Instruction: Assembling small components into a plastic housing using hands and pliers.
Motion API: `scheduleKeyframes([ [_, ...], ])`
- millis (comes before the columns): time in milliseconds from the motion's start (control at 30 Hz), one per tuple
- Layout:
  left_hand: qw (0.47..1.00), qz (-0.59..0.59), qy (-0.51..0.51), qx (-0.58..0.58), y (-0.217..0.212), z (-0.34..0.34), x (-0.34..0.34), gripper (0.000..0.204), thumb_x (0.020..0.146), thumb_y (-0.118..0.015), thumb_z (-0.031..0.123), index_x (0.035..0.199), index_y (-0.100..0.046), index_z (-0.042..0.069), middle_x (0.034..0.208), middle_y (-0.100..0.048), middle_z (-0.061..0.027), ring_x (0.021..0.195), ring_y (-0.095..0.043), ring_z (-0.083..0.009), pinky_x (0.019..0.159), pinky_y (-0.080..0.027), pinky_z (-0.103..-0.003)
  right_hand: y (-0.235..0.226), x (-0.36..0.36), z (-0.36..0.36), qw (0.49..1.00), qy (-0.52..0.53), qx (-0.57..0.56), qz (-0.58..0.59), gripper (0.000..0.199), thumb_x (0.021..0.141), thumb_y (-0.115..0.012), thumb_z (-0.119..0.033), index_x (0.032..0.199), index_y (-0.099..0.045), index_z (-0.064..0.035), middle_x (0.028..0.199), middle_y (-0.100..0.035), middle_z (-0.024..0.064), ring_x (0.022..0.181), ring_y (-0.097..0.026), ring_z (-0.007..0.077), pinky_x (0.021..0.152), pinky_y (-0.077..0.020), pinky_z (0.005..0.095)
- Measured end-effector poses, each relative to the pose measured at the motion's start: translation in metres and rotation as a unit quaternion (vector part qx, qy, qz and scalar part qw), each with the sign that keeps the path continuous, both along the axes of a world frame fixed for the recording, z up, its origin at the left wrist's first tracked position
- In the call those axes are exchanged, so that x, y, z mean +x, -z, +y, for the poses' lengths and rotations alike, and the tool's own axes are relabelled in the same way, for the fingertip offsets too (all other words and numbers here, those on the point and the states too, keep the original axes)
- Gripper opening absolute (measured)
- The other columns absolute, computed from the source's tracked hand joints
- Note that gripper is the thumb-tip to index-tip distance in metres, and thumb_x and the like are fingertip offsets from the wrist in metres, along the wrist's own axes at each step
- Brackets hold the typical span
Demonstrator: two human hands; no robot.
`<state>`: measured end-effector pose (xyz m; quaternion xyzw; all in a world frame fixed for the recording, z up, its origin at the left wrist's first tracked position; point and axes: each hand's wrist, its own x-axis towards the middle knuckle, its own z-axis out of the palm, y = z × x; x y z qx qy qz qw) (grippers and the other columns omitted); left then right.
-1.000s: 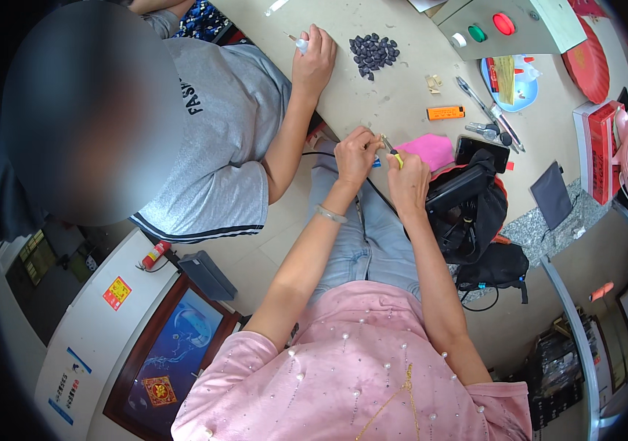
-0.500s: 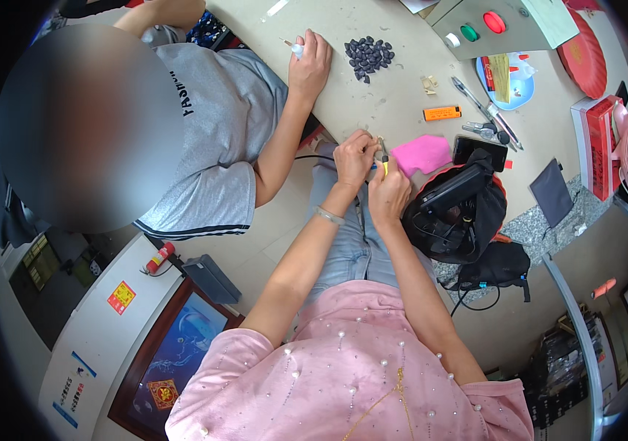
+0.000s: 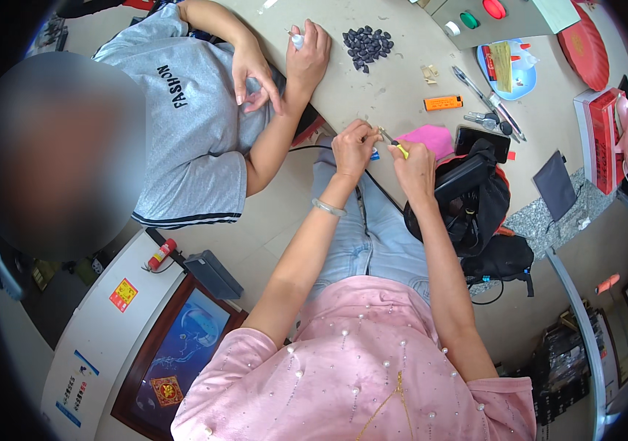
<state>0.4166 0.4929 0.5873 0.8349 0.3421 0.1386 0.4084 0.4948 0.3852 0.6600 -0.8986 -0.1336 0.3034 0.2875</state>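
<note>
Both hands' grips clamped: left hand (image 3: 353, 149) on small part, right hand (image 3: 414, 163) on yellow-handled tool (image 3: 395, 142), beside pink pouch (image 3: 435, 137).

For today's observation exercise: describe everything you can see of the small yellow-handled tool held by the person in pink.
The small yellow-handled tool is slim, with a thin metal tip angled up-left. It sits at the beige table's near edge, pinched by the right hand, its tip meeting the left hand. Fine detail is too small to tell.

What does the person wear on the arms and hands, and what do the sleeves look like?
Both forearms are bare. The left hand has a thin pale bangle at the wrist. The right hand wears nothing visible. Short pink sleeves, dotted with small pearl-like beads, end above the elbows.
</note>
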Motion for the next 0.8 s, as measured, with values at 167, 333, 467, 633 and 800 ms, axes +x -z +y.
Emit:
scheduleKeyframes([
  [167, 1.000, 0.021, 0.018, -0.012, 0.000, 0.001, 0.003, 0.016, 0.071, -0.075, 0.017, 0.068, -0.063, 0.007, 0.072, -0.061, -0.0036, 0.062, -0.061, -0.0272, 0.054, -0.045, -0.036, 0.004, 0.022, -0.006, 0.999, -0.032, 0.021, 0.015, 0.023, 0.079, -0.067, -0.020, 0.090, -0.069, 0.0002, 0.081, -0.062, 0.0279, 0.081, -0.061, 0.0449, 0.072, -0.0466, 0.0505],
  [333, 1.000, 0.016, 0.012, 0.003, 0.001, -0.002, 0.002, 0.017, 0.071, -0.075, 0.017, 0.069, -0.061, 0.007, 0.072, -0.060, -0.0041, 0.063, -0.061, -0.0280, 0.053, -0.045, -0.037, -0.001, 0.002, 0.002, 1.000, 0.006, -0.011, 0.003, 0.022, 0.079, -0.066, -0.020, 0.084, -0.068, 0.0019, 0.077, -0.062, 0.0274, 0.078, -0.061, 0.0454, 0.070, -0.0467, 0.0513],
  [467, 1.000, 0.015, 0.014, 0.007, 0.000, -0.002, 0.002, 0.017, 0.072, -0.074, 0.016, 0.069, -0.061, 0.006, 0.072, -0.060, -0.0044, 0.063, -0.061, -0.0286, 0.053, -0.045, -0.038, -0.005, -0.023, 0.015, 0.997, 0.057, -0.037, -0.024, 0.022, 0.081, -0.064, -0.019, 0.083, -0.065, 0.0022, 0.071, -0.060, 0.0266, 0.071, -0.060, 0.0461, 0.063, -0.0450, 0.0524],
  [633, 1.000, 0.022, 0.011, 0.009, 0.003, -0.001, 0.003, 0.017, 0.072, -0.074, 0.016, 0.068, -0.061, 0.006, 0.073, -0.060, -0.0043, 0.063, -0.061, -0.0287, 0.053, -0.045, -0.037, 0.018, -0.058, 0.013, 0.989, 0.132, 0.012, -0.070, 0.020, 0.083, -0.063, -0.016, 0.090, -0.065, 0.0023, 0.072, -0.060, 0.0271, 0.072, -0.060, 0.0455, 0.058, -0.0448, 0.0502],
  [800, 1.000, 0.013, -0.001, 0.004, 0.001, -0.003, 0.003, 0.017, 0.073, -0.074, 0.016, 0.068, -0.062, 0.006, 0.073, -0.061, -0.0035, 0.062, -0.061, -0.0280, 0.053, -0.045, -0.036, 0.030, -0.056, -0.005, 0.964, 0.222, 0.145, 0.005, 0.032, 0.085, -0.067, -0.017, 0.107, -0.065, 0.0055, 0.077, -0.065, 0.0242, 0.062, -0.063, 0.0231, 0.061, -0.0482, 0.0360],
])
